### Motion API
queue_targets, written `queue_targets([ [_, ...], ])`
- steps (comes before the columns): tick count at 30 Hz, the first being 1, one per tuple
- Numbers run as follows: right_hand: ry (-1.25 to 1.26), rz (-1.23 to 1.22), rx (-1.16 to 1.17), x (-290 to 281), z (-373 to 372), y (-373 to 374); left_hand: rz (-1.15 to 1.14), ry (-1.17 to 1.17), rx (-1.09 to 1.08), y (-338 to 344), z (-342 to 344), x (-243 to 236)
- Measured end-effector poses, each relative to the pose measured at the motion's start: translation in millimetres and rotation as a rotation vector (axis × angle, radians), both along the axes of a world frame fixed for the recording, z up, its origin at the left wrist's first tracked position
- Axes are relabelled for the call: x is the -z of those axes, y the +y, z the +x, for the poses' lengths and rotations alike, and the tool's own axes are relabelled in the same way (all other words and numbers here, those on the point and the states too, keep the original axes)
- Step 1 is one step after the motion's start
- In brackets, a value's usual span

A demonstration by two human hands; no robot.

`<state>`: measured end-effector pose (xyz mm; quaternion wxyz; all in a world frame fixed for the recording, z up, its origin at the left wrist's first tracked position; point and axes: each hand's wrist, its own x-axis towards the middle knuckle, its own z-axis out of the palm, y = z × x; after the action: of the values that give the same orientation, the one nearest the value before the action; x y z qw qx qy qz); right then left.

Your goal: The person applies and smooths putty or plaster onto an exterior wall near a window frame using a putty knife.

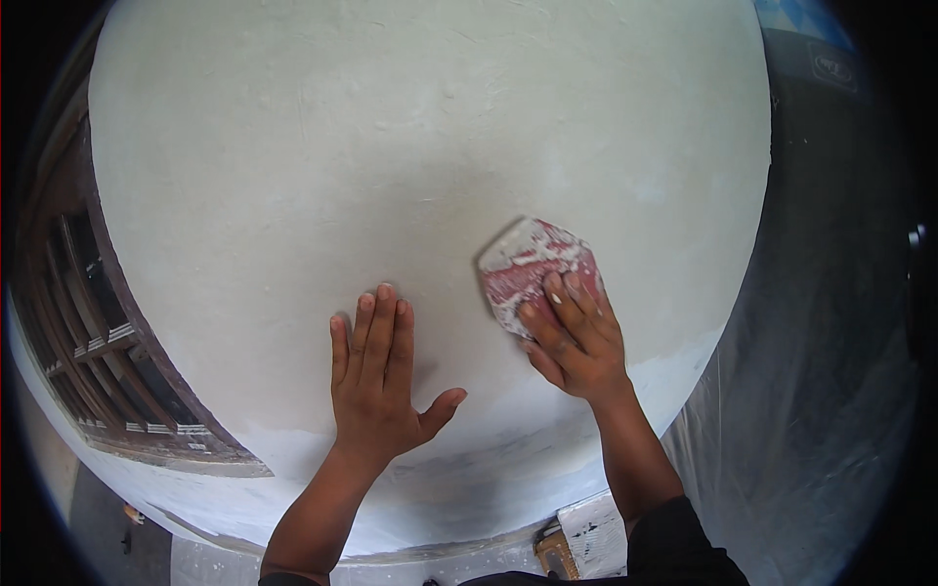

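A broad pale wall (440, 146) with a plastered look fills the middle of the view. My left hand (376, 381) lies flat against it, fingers pointing up and thumb spread to the right, holding nothing. To its right, my right hand (584, 342) holds a flat, many-sided reddish sanding pad (532, 259) to the wall. White dust or plaster is caked over the pad, and my fingers lie across its lower right part. The face of the pad toward the wall is hidden.
At left is a dark wooden window frame (103, 322) with bars. A dark sheet of plastic (831, 244) hangs along the right side, turning translucent lower down. Below, near my right forearm, lie a white speckled board (594, 537) and a yellowish-brown object (555, 555).
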<state>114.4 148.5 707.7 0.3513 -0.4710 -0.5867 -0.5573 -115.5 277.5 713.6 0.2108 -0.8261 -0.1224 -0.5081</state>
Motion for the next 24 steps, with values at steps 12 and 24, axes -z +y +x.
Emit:
queue_targets([
  [12, -0.009, -0.044, 0.01, -11.6, -4.5, -1.2, -0.011, 0.001, 0.025, -5.4, -0.5, -1.5],
  [24, -0.078, -0.082, 0.035, -17.4, -15.5, 3.6, -0.02, 0.005, 0.047, -5.6, 1.3, -1.3],
])
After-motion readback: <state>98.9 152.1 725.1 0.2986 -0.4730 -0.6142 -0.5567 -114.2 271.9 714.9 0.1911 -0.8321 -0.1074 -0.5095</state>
